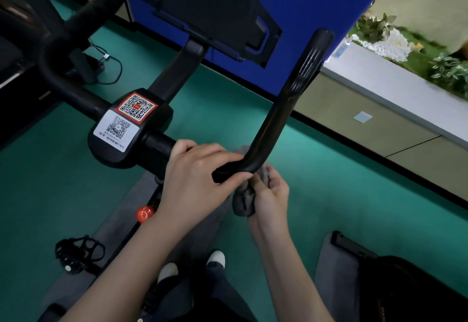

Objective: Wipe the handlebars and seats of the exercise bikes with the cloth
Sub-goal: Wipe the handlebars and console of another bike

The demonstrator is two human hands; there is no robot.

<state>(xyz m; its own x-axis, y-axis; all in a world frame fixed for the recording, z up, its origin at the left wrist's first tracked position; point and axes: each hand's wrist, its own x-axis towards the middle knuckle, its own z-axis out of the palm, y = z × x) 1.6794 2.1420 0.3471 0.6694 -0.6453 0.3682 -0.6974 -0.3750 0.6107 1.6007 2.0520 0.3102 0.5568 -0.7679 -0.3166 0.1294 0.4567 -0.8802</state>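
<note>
Right hand gripping cloth, under handlebar bend

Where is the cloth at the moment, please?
In the head view, centre-right: the cloth is bunched in the right hand just below the handlebar bend, beside the left hand gripping that bar.

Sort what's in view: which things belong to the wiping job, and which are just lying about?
Job: handlebar; cloth, gripped by the right hand; left hand, holding the handlebar.
Lying about: QR stickers; red knob; pedal; cable; plants.
</note>
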